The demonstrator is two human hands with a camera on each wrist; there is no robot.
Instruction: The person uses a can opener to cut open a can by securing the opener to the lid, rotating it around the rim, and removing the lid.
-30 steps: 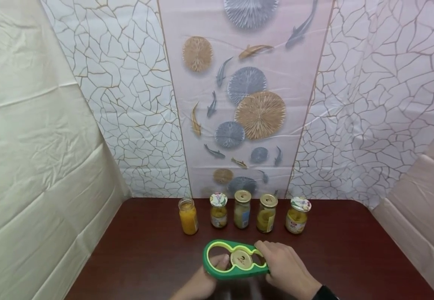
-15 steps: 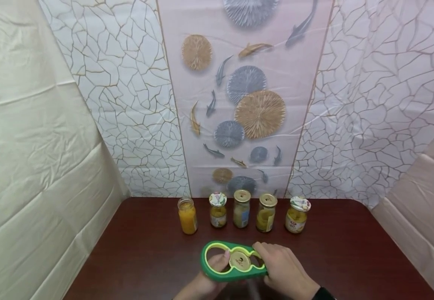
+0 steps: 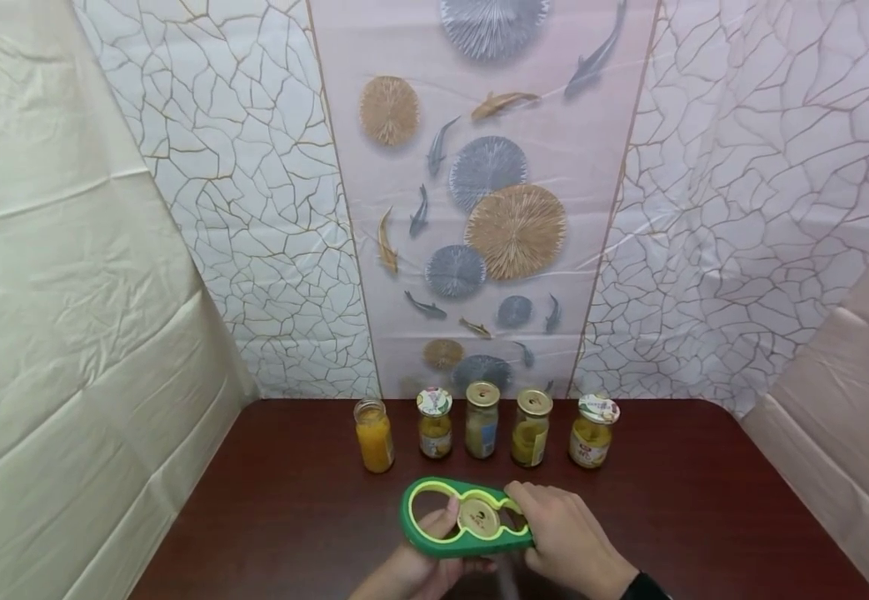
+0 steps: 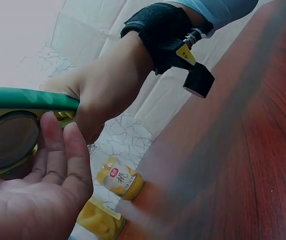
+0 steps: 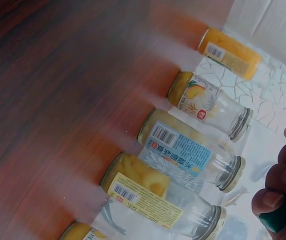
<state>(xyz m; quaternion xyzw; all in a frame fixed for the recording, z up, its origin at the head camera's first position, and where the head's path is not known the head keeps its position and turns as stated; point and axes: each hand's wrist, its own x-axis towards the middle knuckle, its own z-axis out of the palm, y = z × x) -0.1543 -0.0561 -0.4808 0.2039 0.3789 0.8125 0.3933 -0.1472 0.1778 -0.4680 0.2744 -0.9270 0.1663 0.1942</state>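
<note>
My right hand [image 3: 565, 529] grips the narrow end of a green jar opener [image 3: 471, 546] with yellow-lined rings. A gold jar lid [image 3: 479, 518] sits in its middle ring. Its dark underside [image 4: 10, 140] shows in the left wrist view, with no jar beneath. My left hand [image 3: 415, 571] is under the opener, palm up, fingers [image 4: 75, 155] extended with tips at the lid's edge. Its thumb [image 3: 441, 522] comes up through the large ring beside the lid. In the right wrist view, curled fingers [image 5: 283, 180] surround the opener's green end [image 5: 280, 215].
Several fruit jars stand in a row along the table's back. The leftmost, an orange-filled jar [image 3: 376, 442], has no lid; a lidded jar [image 3: 592, 433] stands at the right end. Behind them hangs a patterned cloth [image 3: 494, 333]. Pale cloth [image 3: 104, 375] walls the left side.
My left hand has come up under the opener, its thumb showing more in the large ring and its fingers now visible below. The right hand keeps its grip; the opener shifts slightly left.
</note>
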